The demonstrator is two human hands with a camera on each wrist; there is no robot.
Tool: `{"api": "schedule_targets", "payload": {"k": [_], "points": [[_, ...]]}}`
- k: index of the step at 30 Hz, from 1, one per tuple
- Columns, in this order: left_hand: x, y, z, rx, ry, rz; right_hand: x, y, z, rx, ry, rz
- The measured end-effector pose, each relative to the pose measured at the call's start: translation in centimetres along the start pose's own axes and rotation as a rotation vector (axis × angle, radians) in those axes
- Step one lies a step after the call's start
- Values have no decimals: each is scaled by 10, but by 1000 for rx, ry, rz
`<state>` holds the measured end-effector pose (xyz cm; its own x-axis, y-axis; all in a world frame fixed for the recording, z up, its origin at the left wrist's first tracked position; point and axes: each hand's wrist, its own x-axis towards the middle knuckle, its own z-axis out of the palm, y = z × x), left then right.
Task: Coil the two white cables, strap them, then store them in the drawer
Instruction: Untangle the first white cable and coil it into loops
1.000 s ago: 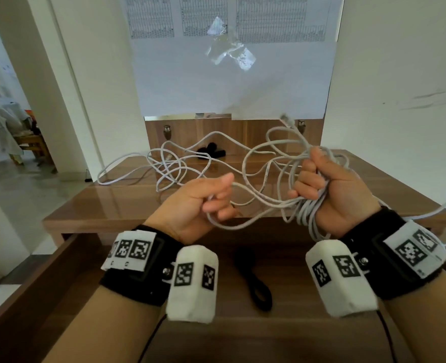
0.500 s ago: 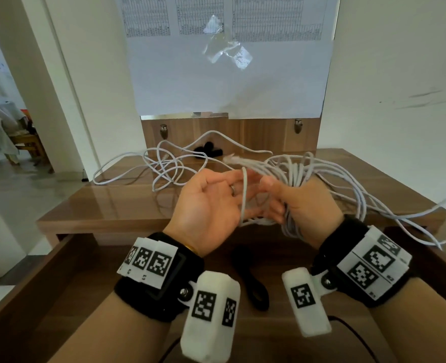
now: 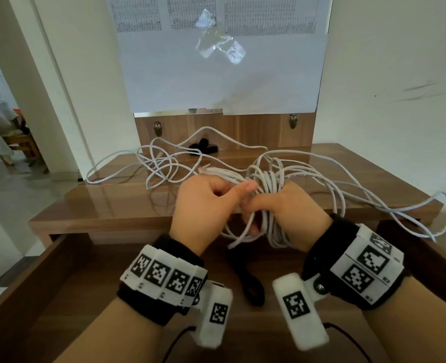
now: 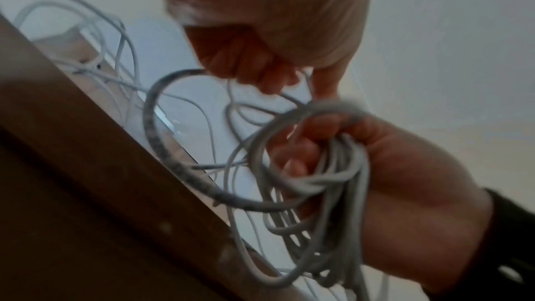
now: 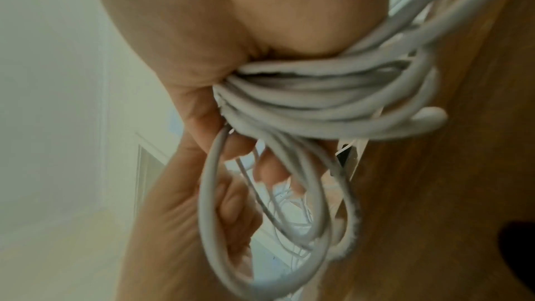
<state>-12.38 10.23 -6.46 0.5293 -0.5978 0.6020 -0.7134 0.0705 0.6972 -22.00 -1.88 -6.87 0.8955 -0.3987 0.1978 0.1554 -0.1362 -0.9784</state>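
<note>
Currently, right hand grip holds the white cable coil; left hand grip pinches one strand, above the bench near edge.

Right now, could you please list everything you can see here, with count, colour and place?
coil: one, white, gripped in the right hand, loops trailing right over the desk edge
loose cable: one, white, tangled on the desk, back left
straps: count unclear, black, back of the desk
strap: one, black, in the open drawer
desk: one, brown wood
drawer: one, brown, open below
paper: white, on the wall
left hand: pinching a strand
right hand: gripping the coil
</note>
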Motion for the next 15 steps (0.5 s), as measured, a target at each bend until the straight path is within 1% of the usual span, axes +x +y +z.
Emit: {"api": "schedule_targets", "payload": {"k": [1, 2, 4, 5, 6, 7, 8, 10, 11, 13, 15], "points": [[0, -4, -1, 28, 84, 50, -1, -1, 0, 69, -40, 30], [1, -9, -1, -1, 171, 93, -2, -1, 0, 139, -89, 61], [3, -13, -1, -182, 344, 146, -4, -6, 0, 274, -173, 99], [5, -14, -3, -291, 408, 168, -6, -10, 0, 340, -194, 105], [7, -12, -6, -367, 430, 196, -6, -11, -1, 397, -202, 110], [7, -11, -8, -387, 408, 217, -5, -12, -2, 431, -200, 123], [7, -11, -11, -348, 361, 218, -5, -11, -3, 445, -200, 140], [9, -18, -12, -204, 216, 219, -4, -9, -5, 430, -218, 177], [10, -22, -10, -172, 149, 198, -4, -7, -6, 408, -238, 190], [10, -26, -6, -248, 25, 89, -4, -6, -9, 359, -292, 189], [12, -33, -9, -425, -146, -72, -4, -6, -13, 307, -361, 183]]}}
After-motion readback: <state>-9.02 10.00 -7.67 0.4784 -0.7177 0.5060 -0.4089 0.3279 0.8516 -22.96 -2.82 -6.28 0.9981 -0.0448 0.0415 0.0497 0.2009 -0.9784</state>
